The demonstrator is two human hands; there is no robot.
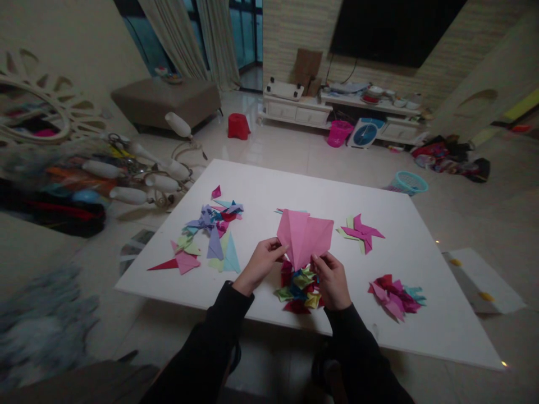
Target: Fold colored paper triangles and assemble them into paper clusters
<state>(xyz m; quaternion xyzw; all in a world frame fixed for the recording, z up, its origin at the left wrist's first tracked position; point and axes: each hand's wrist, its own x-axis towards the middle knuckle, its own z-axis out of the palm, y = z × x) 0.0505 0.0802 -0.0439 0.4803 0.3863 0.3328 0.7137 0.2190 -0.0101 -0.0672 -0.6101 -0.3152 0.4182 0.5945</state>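
Both hands hold a folded pink paper (304,234) above the white board (269,185). My left hand (261,264) pinches its lower left edge. My right hand (332,279) grips its lower right edge near the bottom point. Both hands are closed on the paper. Under them lies a heap of small folded pieces (300,287) in red, green, blue and yellow.
Loose coloured paper pieces (213,230) lie at the left of the board, a pink and green folded shape (361,231) at the right, a magenta pile (396,297) at the near right. A lamp fixture with white bulbs (143,179) lies beyond the left edge. A teal basket (409,182) stands on the floor.
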